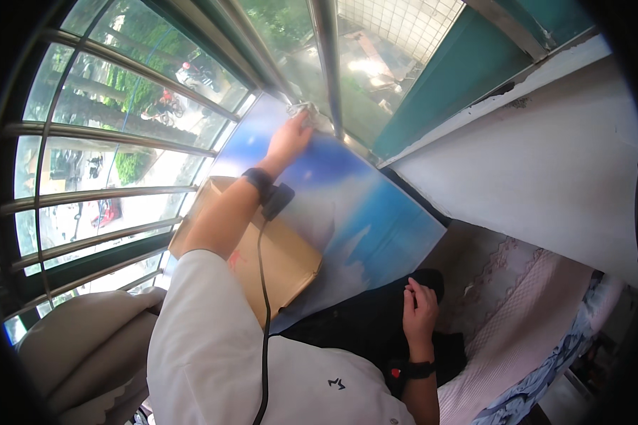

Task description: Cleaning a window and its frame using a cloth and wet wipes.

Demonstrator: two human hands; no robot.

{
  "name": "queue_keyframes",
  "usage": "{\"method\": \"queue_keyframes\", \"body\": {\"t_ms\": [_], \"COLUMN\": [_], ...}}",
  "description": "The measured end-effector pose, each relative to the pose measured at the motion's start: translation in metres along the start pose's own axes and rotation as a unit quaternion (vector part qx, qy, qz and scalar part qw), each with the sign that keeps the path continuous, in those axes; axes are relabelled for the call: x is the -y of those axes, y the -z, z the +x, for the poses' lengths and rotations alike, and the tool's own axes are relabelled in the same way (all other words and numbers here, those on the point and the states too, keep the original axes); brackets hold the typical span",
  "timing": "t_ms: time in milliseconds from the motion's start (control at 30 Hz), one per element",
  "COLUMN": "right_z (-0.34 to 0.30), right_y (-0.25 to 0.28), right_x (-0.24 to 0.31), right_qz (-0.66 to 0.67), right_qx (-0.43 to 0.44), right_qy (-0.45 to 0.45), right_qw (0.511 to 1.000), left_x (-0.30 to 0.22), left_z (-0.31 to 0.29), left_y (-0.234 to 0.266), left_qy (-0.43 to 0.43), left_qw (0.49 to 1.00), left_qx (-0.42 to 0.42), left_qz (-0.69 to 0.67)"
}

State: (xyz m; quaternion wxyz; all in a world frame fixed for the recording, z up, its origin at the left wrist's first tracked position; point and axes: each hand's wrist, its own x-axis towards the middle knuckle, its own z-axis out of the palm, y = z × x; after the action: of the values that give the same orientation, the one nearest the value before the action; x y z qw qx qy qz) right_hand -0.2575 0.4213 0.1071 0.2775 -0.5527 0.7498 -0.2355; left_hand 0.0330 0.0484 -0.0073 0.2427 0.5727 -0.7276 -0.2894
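Observation:
My left hand [289, 142] reaches out to the far end of a blue and white printed board [376, 227], close to the foot of the window bars. It is closed on a crumpled whitish cloth [310, 113], which lies against the board's far edge. Under my left forearm sits a brown cardboard box [283, 262], resting on the board. Near my knee, my right hand [422, 312] lies over my black trousers, fingers loosely bent and a little apart, with nothing seen in it.
Metal bars [113, 191] run along the window at the left and ahead. A white wall ledge [517, 149] slants along the right. Beige curtain fabric [92, 347] hangs at lower left. A pink quilted cover [517, 319] lies at lower right. A black cable [264, 304] trails from my left wrist.

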Motion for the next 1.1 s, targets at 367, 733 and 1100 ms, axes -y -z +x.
{"method": "queue_keyframes", "body": {"t_ms": [367,733,1100], "right_z": [-0.002,-0.005,-0.009], "right_y": [-0.004,-0.01,-0.006], "right_x": [-0.005,-0.011,-0.005], "right_qz": [-0.005,-0.035,-0.006], "right_qx": [0.012,0.021,0.006], "right_qy": [0.012,0.04,0.01], "right_qw": [1.0,0.998,1.0], "left_x": [-0.042,-0.059,-0.031], "left_z": [0.047,0.061,0.053], "left_y": [0.0,0.002,0.01], "left_qy": [-0.003,0.11,0.106], "left_qw": [0.9,0.914,0.959], "left_qx": [0.166,0.176,0.153], "left_qz": [0.403,0.35,0.212]}}
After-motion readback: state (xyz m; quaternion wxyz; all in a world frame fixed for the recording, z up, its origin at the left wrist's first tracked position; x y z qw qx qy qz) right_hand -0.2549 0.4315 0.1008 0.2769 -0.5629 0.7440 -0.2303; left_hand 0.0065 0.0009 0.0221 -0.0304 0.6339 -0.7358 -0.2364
